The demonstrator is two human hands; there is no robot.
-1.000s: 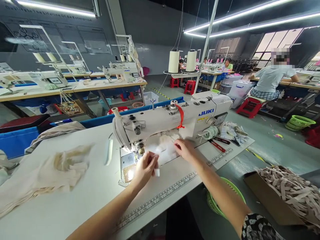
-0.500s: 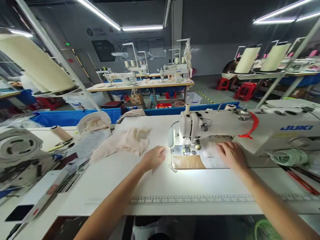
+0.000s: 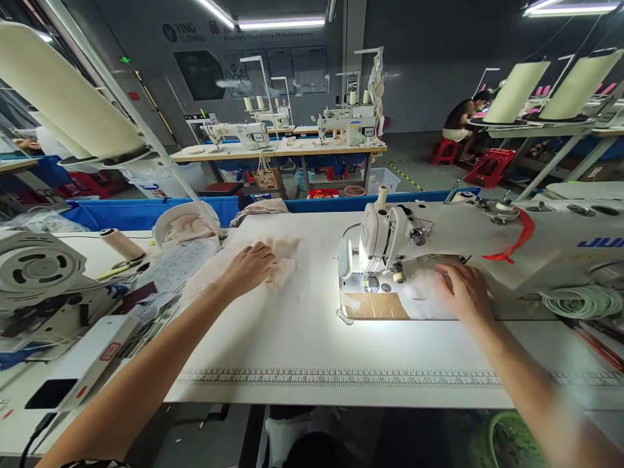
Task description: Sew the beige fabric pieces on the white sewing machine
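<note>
My left hand [image 3: 251, 265] rests on a pale beige piece of fabric [image 3: 283, 270] lying on the white table left of the sewing machine [image 3: 380, 240]. Its fingers are slightly bent over the cloth, and I see no clear grip. My right hand [image 3: 467, 292] is under the machine's arm, to the right of the needle area. Its fingers are loosely curled and apart, beside a whitish, hazy patch on the machine bed that I cannot make out. A metal bed plate [image 3: 358, 286] shines under the machine's lamp.
A ruler strip [image 3: 322, 378] runs along the table's front edge. At the left stand a thread cone [image 3: 121, 244], a white box-shaped device [image 3: 85, 364] and written paper [image 3: 182, 263]. A coiled green cord [image 3: 582, 301] lies at the right. A seated person [image 3: 463, 120] works farther back.
My left hand has moved left from beside the machine bed onto the beige fabric. My right hand stays under the machine's arm. The whole view has shifted slightly.
</note>
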